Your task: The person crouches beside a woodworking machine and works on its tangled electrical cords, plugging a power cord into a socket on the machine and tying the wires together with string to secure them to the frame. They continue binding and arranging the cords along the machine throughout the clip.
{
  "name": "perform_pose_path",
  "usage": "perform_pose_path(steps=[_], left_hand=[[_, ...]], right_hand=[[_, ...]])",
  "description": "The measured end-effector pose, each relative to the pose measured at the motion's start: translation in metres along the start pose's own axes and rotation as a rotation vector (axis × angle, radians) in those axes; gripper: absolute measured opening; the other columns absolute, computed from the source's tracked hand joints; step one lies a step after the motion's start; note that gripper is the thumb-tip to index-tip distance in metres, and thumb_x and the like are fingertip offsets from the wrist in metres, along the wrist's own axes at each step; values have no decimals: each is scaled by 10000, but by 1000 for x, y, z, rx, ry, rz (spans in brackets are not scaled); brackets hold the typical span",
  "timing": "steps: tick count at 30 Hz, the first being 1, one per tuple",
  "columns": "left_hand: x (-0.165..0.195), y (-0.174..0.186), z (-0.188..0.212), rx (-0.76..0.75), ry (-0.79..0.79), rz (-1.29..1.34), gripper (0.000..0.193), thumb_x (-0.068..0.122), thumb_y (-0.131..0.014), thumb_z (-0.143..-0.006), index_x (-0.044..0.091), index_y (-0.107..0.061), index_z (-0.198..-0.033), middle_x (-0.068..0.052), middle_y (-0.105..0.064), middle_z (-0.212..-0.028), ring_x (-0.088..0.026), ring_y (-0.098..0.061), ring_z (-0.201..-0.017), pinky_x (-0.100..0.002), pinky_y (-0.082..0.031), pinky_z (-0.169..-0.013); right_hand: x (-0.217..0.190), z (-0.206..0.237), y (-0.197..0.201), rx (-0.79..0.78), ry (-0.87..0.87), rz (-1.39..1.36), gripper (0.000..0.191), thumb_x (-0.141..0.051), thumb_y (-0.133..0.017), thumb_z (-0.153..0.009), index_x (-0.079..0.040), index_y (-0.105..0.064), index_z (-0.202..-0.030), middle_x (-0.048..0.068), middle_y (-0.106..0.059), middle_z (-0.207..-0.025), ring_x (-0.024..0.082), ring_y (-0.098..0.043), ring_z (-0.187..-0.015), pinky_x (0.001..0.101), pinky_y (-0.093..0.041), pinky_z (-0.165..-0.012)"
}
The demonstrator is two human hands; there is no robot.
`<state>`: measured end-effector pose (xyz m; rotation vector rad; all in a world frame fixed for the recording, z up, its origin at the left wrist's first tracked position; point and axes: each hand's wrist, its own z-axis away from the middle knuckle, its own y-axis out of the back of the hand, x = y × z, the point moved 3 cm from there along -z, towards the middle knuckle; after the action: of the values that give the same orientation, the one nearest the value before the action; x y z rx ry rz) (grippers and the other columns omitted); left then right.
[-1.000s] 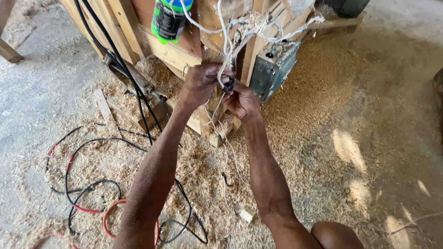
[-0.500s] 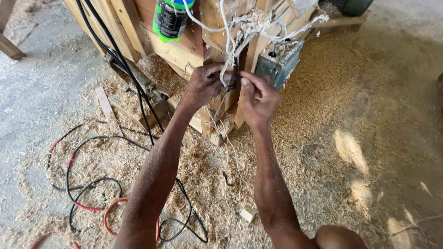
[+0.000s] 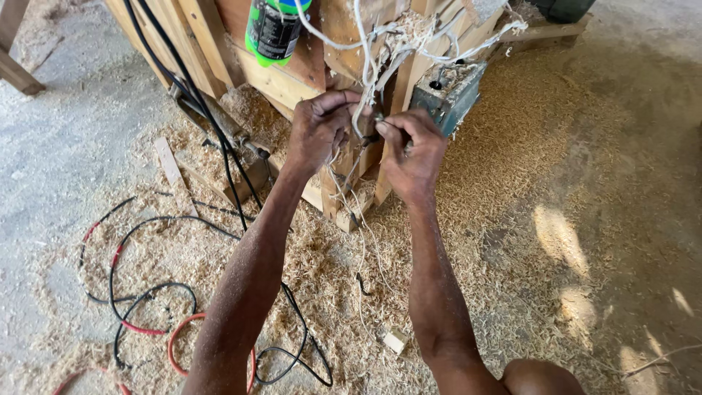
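Cables (image 3: pixel 146 292) left of wooden frame (image 3: pixel 285 80).

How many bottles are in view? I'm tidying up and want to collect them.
1: a green plastic bottle with a dark label stands on the wooden frame at the top, above the left hand. Others may be out of frame.

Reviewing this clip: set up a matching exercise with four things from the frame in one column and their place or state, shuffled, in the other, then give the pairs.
1. white cords
2. green bottle
3. red and black cables
4. small wood block

A. upright at the top edge, against the planks
B. coiled on the sawdust, left of the arms
C. pinched between both hands
D. alone on the floor between the forearms

Pairs: 1-C, 2-A, 3-B, 4-D
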<state>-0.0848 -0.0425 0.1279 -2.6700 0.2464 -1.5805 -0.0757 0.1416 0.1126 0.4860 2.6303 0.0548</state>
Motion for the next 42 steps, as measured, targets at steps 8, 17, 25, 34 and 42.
perform_pose_path(steps=[8,17,25,34,42], left_hand=[[0,-4,0,-71,-127,-331,155,2,-777,-954,46,-780,-1102,-70,-743,-972,-79,-692,-734,-212,-567,-586],[4,-1,4,-137,-326,-514,285,-120,-707,-907,48,-777,-1126,-83,-757,-1041,-150,-752,-860,-250,-630,-675],[21,-9,4,-56,-516,-922,127,-57,-750,-879,36,-755,-966,-83,-707,-1077,-194,-731,-793,-284,-614,-601],[-5,-7,2,-63,-391,-979,323,-121,-661,-882,-46,-668,-1196,-159,-680,-1035,-212,-706,-734,-289,-598,-534],[-10,-6,2,-34,-527,-714,245,-179,-601,-937,2,-682,-1080,-107,-685,-965,-176,-696,-800,-240,-591,-560]], right_hand=[[45,58,-22,346,-713,-976,38,-14,-735,-934,-48,-749,-940,68,-737,-875,120,-618,-691,258,-520,-596],[77,42,-63,95,-974,-1439,147,106,-613,-945,75,-703,-1057,142,-745,-954,168,-687,-774,284,-576,-684],[67,25,-70,-46,-1030,-1434,128,103,-656,-938,62,-728,-1035,135,-750,-911,169,-698,-751,287,-586,-625],[29,22,-18,37,-905,-435,157,-119,-672,-993,-67,-802,-1065,57,-777,-905,94,-611,-626,193,-524,-486],[-8,7,-4,-31,-65,59,114,-81,-791,-953,-72,-800,-1066,52,-711,-914,125,-642,-762,249,-539,-533]])
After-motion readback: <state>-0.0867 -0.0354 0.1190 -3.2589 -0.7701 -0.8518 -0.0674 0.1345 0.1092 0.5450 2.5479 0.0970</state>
